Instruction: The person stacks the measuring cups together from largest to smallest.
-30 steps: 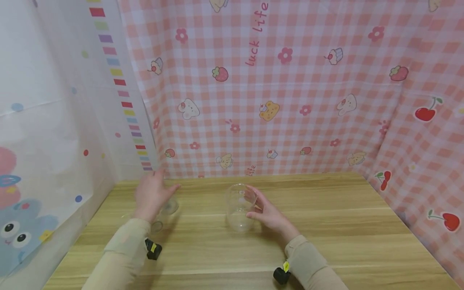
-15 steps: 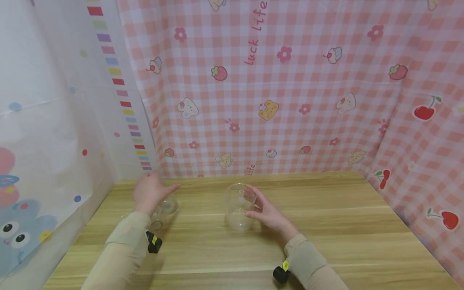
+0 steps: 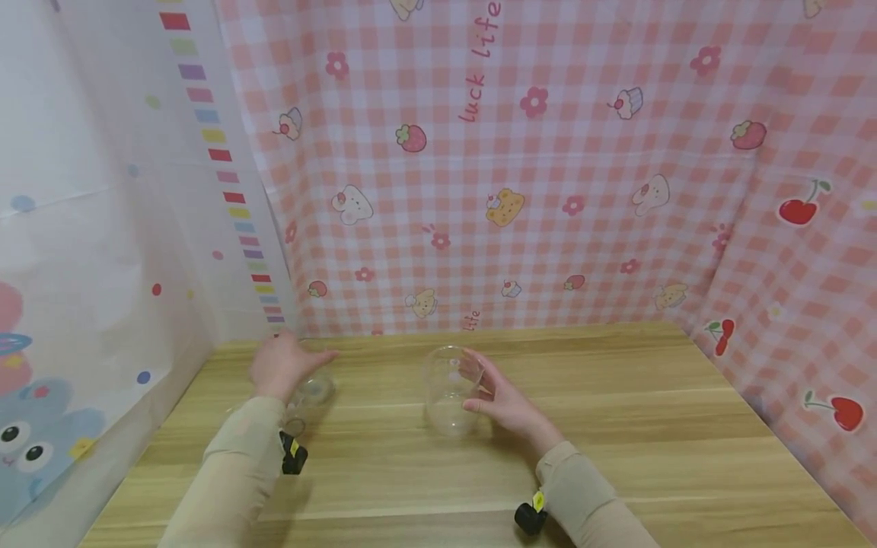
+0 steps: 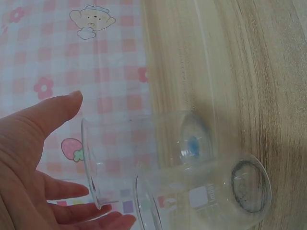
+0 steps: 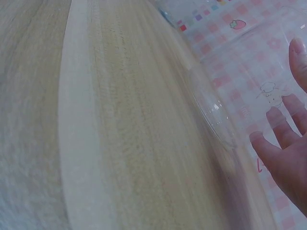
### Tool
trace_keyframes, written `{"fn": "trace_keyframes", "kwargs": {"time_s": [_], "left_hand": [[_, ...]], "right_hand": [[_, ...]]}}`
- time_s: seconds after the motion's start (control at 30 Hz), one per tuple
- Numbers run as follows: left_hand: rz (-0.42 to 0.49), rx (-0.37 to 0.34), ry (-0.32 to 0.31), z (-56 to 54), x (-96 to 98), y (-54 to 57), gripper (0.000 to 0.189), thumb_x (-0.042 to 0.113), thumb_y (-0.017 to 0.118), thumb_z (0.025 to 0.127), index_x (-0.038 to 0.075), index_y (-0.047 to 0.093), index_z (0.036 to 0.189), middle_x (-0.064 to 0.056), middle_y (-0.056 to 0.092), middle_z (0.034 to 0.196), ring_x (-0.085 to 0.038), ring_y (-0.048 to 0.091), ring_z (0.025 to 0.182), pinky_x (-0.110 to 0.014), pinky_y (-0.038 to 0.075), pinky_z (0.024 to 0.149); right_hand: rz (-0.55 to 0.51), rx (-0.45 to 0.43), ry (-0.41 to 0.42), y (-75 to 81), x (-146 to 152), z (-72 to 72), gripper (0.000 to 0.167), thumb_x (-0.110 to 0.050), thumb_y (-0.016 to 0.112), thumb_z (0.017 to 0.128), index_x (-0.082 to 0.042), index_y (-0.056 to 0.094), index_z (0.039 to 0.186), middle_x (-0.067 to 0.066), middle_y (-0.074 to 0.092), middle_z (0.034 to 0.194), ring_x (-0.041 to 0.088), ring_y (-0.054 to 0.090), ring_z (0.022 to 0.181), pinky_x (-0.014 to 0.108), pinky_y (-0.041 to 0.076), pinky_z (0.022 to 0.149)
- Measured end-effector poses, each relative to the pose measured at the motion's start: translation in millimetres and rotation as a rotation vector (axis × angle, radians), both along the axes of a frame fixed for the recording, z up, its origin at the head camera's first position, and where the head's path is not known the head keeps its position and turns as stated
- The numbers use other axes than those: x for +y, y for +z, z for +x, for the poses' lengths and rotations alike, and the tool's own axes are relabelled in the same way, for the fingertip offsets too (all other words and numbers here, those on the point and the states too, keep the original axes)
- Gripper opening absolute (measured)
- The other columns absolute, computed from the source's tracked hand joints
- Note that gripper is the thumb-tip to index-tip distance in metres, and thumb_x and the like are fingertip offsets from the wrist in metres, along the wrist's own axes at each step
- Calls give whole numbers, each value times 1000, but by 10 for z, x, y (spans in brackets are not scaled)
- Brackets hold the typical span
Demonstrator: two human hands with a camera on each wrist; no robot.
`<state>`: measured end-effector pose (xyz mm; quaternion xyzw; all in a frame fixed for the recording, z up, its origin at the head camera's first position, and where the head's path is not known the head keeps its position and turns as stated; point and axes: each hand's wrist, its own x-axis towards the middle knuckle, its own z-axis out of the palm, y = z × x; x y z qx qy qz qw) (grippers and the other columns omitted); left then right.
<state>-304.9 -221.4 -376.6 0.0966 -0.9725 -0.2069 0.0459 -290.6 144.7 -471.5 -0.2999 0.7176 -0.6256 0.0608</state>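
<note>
While I follow the head feed, the left hand (image 3: 279, 367) is spread over the area toward the rear left corner of the light-brown, wood-grained counter (image 3: 617, 426), thumb well apart from the extended fingers. Left wrist feed shows me two vessels before it, close together: a clear, cylindrical glass beaker with a blue mark at its base (image 4: 144, 148) and a clear, cylindrical glass beaker with a dark ring at its base (image 4: 216, 199), the ringed one carrying a white printed patch (image 4: 198, 197). Fingertips line up with the rims; contact I cannot tell from here.

Right hand (image 3: 503, 399): at the right side of a third vessel, a larger-looking, clear glass beaker with a rounded body (image 3: 444, 396). Fingers fanned and lightly bent, seen partly through the glass, thumb on the near side; I cannot tell how firmly they touch. That beaker stands upright about midway between the counter's left and right edges, nearer the rear edge than the front, well apart from the other two.

Both arms in beige sleeves (image 3: 589, 498), a small black camera (image 3: 530, 519) at each wrist. Behind the rear edge, a pink-and-white checked cloth (image 3: 582, 164) printed with strawberries and flowers.
</note>
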Motion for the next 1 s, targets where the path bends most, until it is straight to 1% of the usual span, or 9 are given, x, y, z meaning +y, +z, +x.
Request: {"fn": "trace_keyframes", "kwargs": {"time_s": [0.1,0.23,0.43,0.6,0.7,1.0], "left_hand": [[-1,-21,10,-21,-3,-11,69,69,71,75,3,59,93,-14,60,84,-25,53,68,-33,42,48],[-7,-34,17,-37,7,-6,67,70,69,76,5,59,88,-13,61,82,-25,54,68,-34,43,49],[-18,-43,19,-45,18,2,61,66,68,80,6,59,80,-12,61,79,-25,54,66,-34,44,49],[-26,-46,19,-48,24,2,58,64,67,82,8,58,75,-11,59,75,-24,52,63,-34,42,47],[-28,-51,20,-57,18,-2,57,63,67,82,8,56,73,-10,59,73,-23,52,62,-33,41,46],[-16,-52,17,-69,23,-2,52,57,70,83,7,59,75,-13,62,81,-26,56,69,-36,45,49]], "right_hand": [[3,2,-3,1,-2,-1,83,13,62,89,-4,17,156,29,26,156,42,27,143,58,27,113],[5,0,-7,-6,-2,-2,83,14,62,89,-4,17,156,28,26,156,42,27,143,58,26,113],[-3,-2,0,-16,3,-6,83,12,63,89,-5,17,156,28,26,156,42,27,143,57,26,113],[-12,8,11,-25,9,-20,82,11,62,90,-4,17,156,31,24,155,44,26,143,59,25,113],[-6,5,10,-22,9,-22,82,10,63,90,-5,17,157,30,24,156,44,26,143,58,25,113],[-8,1,14,-24,8,-21,83,12,62,90,-6,16,157,30,24,156,43,26,143,59,26,113]]}}
